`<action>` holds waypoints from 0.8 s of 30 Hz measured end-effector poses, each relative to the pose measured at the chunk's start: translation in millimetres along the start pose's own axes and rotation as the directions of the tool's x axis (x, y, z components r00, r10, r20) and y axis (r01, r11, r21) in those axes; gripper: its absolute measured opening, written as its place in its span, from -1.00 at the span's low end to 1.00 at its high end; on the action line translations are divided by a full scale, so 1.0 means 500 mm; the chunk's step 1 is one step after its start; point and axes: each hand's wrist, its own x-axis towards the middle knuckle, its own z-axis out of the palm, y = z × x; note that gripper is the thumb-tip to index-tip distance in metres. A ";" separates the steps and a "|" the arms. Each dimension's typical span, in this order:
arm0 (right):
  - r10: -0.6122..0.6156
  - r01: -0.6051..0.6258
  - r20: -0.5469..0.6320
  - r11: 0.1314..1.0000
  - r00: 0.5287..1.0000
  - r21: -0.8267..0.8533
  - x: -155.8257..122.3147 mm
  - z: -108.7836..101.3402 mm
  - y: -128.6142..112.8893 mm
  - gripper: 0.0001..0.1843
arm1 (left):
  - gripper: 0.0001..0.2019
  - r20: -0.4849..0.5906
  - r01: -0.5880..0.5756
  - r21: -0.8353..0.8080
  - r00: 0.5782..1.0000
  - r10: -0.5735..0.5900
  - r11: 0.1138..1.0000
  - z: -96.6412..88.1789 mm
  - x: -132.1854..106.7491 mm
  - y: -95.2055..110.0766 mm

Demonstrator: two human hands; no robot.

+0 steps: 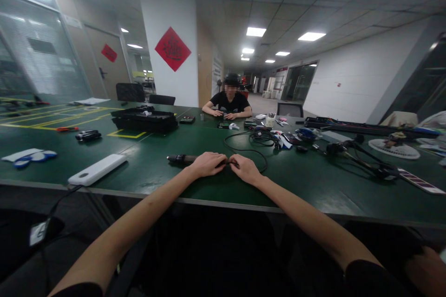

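Where the hands meet: on a dark rod-shaped tool point(180, 159) lying flat on the green table point(313, 185), close to its near edge.
Left hand point(208, 164): curled over the tool's middle with the fingers wrapped down on it; only the butt end shows, out to the left.
Right hand point(246, 169): touching the left hand at the tool's right end, fingertips pinched on the black cable point(265, 161) where it leaves the tool; the knuckles hide the exact grip.
Cable: loops out right of the tool, then runs beyond it into a clutter of small parts point(278, 139).
White power bank point(96, 169): well left of the tool, apart from it.
Black case point(144, 120): beyond the tool, to the left.
Person point(228, 102): seated far beyond the tool, hands on own work.
Risk (judgement): a pull on the cable could drag the clutter along, since the loop runs into it. Strain at the joint could kink the lead. Being round, the tool could roll toward the near edge if the left hand lets go.
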 end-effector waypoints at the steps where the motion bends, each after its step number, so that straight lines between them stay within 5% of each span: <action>1: -0.003 0.003 0.001 1.000 1.000 -0.001 0.000 0.000 0.000 -0.89 | -0.80 -0.001 0.012 0.003 1.000 -0.012 1.000 0.000 0.000 0.000; 24: -0.006 0.006 -0.002 1.000 1.000 0.015 0.001 -0.001 0.000 -0.88 | -0.80 0.009 0.026 -0.013 1.000 -0.026 1.000 -0.005 0.001 0.004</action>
